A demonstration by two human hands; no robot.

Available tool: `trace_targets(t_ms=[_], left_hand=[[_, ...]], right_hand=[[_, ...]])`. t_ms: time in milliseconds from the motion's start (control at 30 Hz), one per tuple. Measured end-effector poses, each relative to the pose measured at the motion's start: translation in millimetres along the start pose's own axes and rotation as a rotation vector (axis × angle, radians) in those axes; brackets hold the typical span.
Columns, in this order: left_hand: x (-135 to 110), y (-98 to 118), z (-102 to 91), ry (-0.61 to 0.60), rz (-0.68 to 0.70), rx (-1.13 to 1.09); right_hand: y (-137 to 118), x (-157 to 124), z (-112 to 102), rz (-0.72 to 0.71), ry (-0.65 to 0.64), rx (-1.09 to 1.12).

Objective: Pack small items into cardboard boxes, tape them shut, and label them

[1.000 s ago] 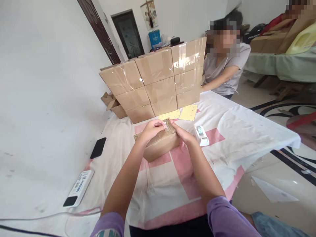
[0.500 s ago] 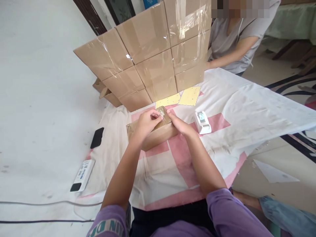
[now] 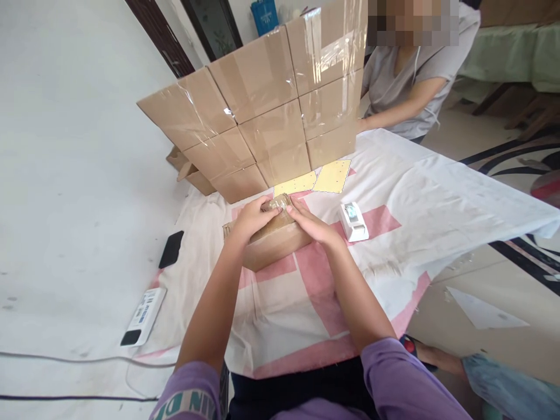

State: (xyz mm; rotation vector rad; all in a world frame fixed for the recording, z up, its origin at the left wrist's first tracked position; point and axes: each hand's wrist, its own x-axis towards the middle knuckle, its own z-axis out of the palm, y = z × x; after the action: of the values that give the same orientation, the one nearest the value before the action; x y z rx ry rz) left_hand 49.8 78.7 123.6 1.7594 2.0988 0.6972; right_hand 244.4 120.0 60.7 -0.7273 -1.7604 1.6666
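Observation:
A small cardboard box lies on the pink and white cloth in front of me. My left hand rests on its top with the fingers curled down onto the far edge. My right hand lies on the box's right end, its fingertips pressing a crumpled strip of clear tape at the far top edge. Both hands meet at that strip.
A stack of taped cartons stands behind the box. Two yellow sheets lie at its foot. A white tape dispenser sits to the right. A black phone and a white device lie left. Another person sits at the far side.
The view tilted down and moved closer. My hands went from pinching the tape above the box to pressing flat on its top edge.

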Motion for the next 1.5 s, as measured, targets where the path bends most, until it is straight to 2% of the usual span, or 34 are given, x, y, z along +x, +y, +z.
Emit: trace_targets(t_ms=[100,200,300,367,400,433,467,567,600,633,700,767,833,900,933,1033,1133,1300,1367,1500], left_hand=[[-2,-1,-8.2,-0.120,0.032,0.012],[-5,1,-14.1,-0.227,0.016,0.009],[-7,4,-10.0,-0.188,0.008,0.055],[-8,6,-6.8,-0.177,0.031,0.091],[-9,6,-7.6,-0.134,0.050,0.105],[-11,5,-10.9,-0.063,0.071,0.119],[-12,3,-17.1,0.057,0.097,0.126],[-15,-17,-48.8,0.513,0.124,0.082],[-14,-28,-60.5,0.693,0.102,0.012],[-12,-41,-70.5,0.815,0.068,-0.049],[-5,-68,-81.1,0.944,0.005,-0.124],[3,-99,-75.5,0.855,0.032,-0.060],[8,-132,-56.1,0.682,0.109,0.065],[8,-166,-30.4,0.521,0.092,0.174],[7,-183,-17.6,0.445,0.055,0.210],[-3,-223,13.1,0.308,-0.069,0.283],[-12,-238,29.8,0.260,-0.139,0.323],[-12,-231,38.4,0.241,-0.149,0.407],[-12,-229,39.1,0.250,-0.149,0.405],[-14,-227,39.0,0.264,-0.154,0.362]], right_hand=[[-7,-10,-3,0.041,-0.078,-0.021],[-7,-14,-9,-0.040,-0.157,-0.050],[1,-11,-13,-0.130,-0.203,-0.142],[5,-10,-12,-0.190,-0.191,-0.168],[5,-11,-11,-0.224,-0.164,-0.173],[4,-13,-11,-0.260,-0.126,-0.177],[2,-16,-10,-0.299,-0.079,-0.186],[-14,-35,-17,-0.426,0.118,-0.242],[-21,-44,-23,-0.467,0.214,-0.275],[-27,-53,-31,-0.505,0.327,-0.320],[-35,-70,-53,-0.548,0.609,-0.427],[-32,-82,-83,-0.523,0.922,-0.536],[-18,-85,-118,-0.435,1.196,-0.625],[2,-79,-156,-0.328,1.351,-0.716],[13,-73,-175,-0.268,1.381,-0.771],[33,-43,-221,-0.068,1.346,-0.931],[36,-3,-246,0.094,1.273,-1.024],[31,53,-257,0.250,1.248,-1.087],[31,60,-258,0.265,1.255,-1.105],[29,55,-256,0.301,1.228,-1.118]])
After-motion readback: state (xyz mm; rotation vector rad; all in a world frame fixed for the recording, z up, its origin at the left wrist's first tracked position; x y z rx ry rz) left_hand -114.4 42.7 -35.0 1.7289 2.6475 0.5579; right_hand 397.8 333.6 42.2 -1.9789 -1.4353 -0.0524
